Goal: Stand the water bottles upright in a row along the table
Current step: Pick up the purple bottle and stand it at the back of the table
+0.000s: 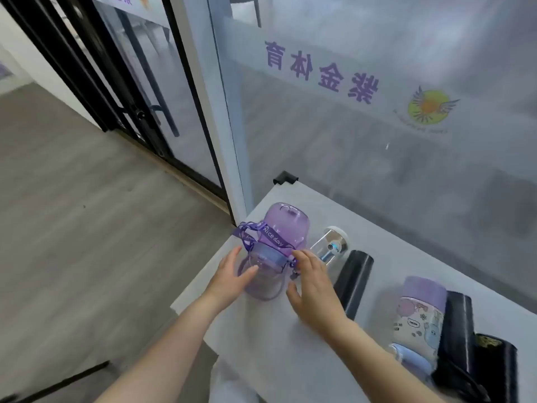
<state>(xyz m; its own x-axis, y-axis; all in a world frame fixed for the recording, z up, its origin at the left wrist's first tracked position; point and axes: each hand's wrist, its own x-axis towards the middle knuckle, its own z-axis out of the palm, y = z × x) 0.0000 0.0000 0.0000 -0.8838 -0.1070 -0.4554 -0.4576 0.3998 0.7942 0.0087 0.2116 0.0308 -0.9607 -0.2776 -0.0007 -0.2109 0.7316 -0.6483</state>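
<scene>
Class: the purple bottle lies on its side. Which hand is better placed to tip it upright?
Probably the left hand: its fingers already lie on the purple bottle at its lid end; the right hand only touches the strap side.

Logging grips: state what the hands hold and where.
Both hands, left hand and right hand, flank the purple bottle at its lid end; firm grip unclear.

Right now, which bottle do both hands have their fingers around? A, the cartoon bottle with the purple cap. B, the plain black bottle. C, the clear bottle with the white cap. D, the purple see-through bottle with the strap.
D: the left hand and right hand flank the purple see-through bottle lying near the table's corner.
</scene>
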